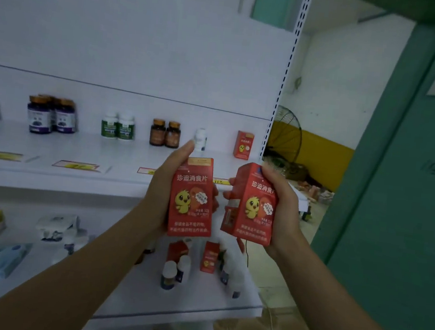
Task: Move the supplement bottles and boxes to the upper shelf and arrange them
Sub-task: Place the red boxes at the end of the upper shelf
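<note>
Each hand grips a red box reading 珍迪消食片: left hand (160, 185) its left box (192, 198), right hand (283, 206) the right box (252, 204), before the upper shelf (75, 176), where bottles (51, 115) and another red box (244, 144) stand.

A white shelving unit (142, 49) fills nine to twelve o'clock. At three o'clock stands a teal door (402, 184); between them, a fan (286, 134) leans against a white-and-yellow wall (327, 155).

Four red boxes (192, 198), many bottles (39, 116)
</note>
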`<state>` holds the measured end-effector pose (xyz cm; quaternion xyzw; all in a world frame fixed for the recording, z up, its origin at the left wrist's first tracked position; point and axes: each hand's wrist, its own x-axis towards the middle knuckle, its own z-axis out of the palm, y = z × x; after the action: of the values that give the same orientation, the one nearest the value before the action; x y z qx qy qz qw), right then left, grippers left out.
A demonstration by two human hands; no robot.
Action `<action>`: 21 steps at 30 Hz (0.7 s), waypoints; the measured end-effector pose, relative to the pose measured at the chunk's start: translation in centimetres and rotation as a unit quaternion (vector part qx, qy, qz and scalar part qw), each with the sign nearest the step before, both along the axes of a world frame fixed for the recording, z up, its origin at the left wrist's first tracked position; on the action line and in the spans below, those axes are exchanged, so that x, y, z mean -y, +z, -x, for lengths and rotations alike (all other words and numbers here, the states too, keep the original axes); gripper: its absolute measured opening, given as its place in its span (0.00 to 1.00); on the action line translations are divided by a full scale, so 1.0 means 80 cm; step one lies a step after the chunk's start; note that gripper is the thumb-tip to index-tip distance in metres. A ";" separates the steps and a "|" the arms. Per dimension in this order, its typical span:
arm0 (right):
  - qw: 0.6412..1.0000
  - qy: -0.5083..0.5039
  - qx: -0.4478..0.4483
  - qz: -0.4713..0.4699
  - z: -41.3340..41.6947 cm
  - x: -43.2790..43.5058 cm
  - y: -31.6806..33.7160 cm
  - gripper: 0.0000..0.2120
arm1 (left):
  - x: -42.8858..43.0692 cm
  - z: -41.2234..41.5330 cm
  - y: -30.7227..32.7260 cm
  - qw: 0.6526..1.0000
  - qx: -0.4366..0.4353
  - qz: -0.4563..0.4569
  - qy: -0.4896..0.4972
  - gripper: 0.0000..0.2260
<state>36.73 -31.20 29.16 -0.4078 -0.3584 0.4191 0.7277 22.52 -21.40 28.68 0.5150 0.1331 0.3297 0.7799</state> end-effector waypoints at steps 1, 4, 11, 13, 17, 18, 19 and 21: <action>1.000 -0.003 0.009 -0.006 0.000 0.004 0.006 0.23 | 0.000 -0.003 0.005 1.000 -0.002 -0.006 -0.007 0.24; 0.999 -0.019 0.033 -0.011 -0.009 0.011 0.018 0.27 | 0.001 -0.012 0.021 0.999 -0.006 -0.020 -0.028 0.25; 0.993 -0.042 0.113 0.006 -0.044 0.013 0.045 0.15 | -0.009 -0.047 0.048 0.995 -0.048 -0.068 -0.062 0.26; 0.988 -0.049 0.148 0.023 -0.063 0.007 0.051 0.17 | -0.016 -0.063 0.054 0.991 -0.069 -0.094 -0.073 0.29; 0.977 -0.058 0.196 0.064 -0.116 -0.014 0.060 0.26 | -0.038 -0.109 0.063 0.979 -0.123 -0.157 -0.049 0.32; 0.976 -0.060 0.197 0.068 -0.132 -0.022 0.061 0.27 | -0.046 -0.124 0.065 0.977 -0.127 -0.166 -0.042 0.33; 0.976 -0.064 0.195 0.070 -0.150 -0.031 0.061 0.28 | -0.056 -0.140 0.065 0.977 -0.126 -0.170 -0.035 0.33; 0.977 -0.071 0.191 0.069 -0.185 -0.050 0.059 0.27 | -0.074 -0.171 0.065 0.981 -0.118 -0.156 -0.003 0.29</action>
<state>51.57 -27.16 33.91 -0.5535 -0.4311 0.3048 0.6441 36.22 -15.49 33.86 0.6659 0.1698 0.2808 0.6700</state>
